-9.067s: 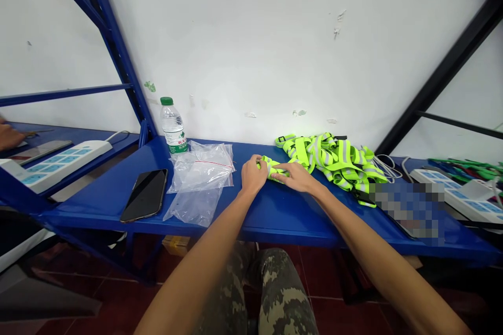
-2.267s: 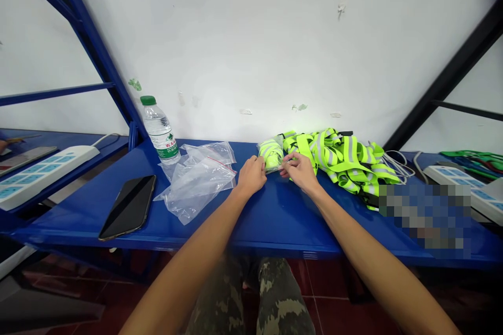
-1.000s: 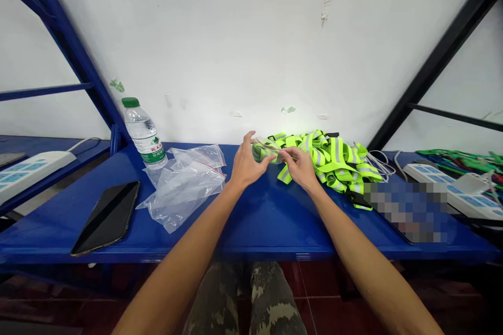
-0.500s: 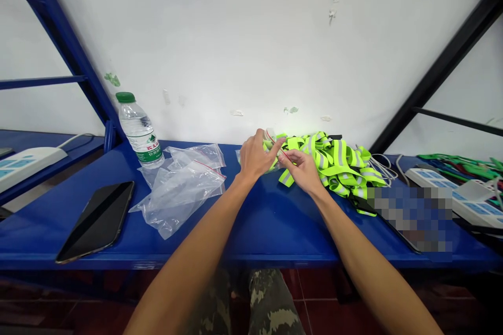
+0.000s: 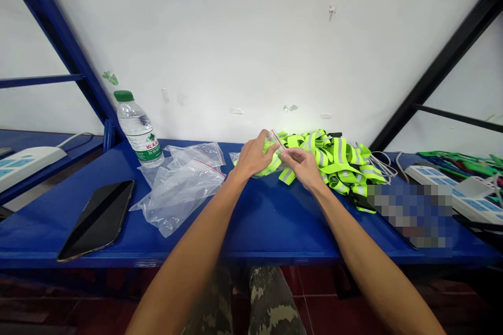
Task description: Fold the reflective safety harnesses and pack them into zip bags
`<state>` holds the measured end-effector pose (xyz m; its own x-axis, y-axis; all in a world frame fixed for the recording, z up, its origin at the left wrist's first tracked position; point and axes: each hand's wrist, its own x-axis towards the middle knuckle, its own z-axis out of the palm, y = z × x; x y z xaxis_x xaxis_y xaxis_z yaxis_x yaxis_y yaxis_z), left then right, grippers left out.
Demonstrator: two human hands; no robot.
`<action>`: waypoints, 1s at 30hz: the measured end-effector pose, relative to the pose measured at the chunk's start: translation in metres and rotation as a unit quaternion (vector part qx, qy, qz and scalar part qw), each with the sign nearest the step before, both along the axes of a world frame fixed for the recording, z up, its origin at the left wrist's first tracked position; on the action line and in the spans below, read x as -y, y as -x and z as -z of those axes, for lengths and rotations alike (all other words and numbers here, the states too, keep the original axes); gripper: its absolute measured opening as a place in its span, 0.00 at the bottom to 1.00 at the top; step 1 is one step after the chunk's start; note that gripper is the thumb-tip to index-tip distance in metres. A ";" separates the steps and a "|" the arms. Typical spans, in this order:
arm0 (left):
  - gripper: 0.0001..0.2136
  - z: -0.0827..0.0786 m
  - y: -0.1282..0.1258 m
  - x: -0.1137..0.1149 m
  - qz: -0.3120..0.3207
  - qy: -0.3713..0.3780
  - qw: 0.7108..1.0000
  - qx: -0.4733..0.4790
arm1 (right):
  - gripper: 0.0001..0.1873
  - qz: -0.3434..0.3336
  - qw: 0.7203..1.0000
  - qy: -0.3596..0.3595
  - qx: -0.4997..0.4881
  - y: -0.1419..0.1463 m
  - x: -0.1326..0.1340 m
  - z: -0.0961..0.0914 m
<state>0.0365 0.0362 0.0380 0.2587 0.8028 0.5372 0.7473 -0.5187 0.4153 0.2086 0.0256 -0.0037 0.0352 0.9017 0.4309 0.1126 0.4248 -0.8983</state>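
Between my hands is a clear zip bag (image 5: 278,141) with a red seal line and neon-yellow reflective strap inside. My left hand (image 5: 254,156) grips the bag's left side, its fingers over the plastic and partly hiding it. At the red-lined edge, my right hand (image 5: 302,166) pinches the bag between thumb and fingers. Right behind that hand lies a heap of neon-yellow reflective straps (image 5: 340,165) with grey stripes and some black parts. Left of my hands, several flat clear zip bags (image 5: 183,183) overlap on the blue table (image 5: 271,225).
A green-capped water bottle (image 5: 137,131) stands at the back left, with a dark phone (image 5: 98,220) in front. A pixelated dark device (image 5: 412,217) lies at the right. White power strips (image 5: 456,193) and green cords (image 5: 463,162) are beyond it. Sloping frame posts (image 5: 440,57) flank the wall.
The bag has turned a little, so its red seal line is more exposed and more yellow strap shows under my left hand. My right hand has shifted slightly along the bag's edge.
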 end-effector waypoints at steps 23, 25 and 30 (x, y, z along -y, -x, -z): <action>0.10 0.002 -0.015 -0.023 0.035 0.071 0.989 0.125 | 0.13 0.038 0.991 -0.037 0.123 -0.011 -0.004 0.008; 0.10 0.004 -0.016 -0.022 0.028 0.063 0.991 0.110 | 0.15 0.039 0.992 -0.031 0.116 -0.011 -0.005 0.010; 0.08 0.005 -0.017 -0.021 0.047 0.067 0.989 0.125 | 0.16 0.029 0.993 -0.026 0.111 -0.011 -0.006 0.010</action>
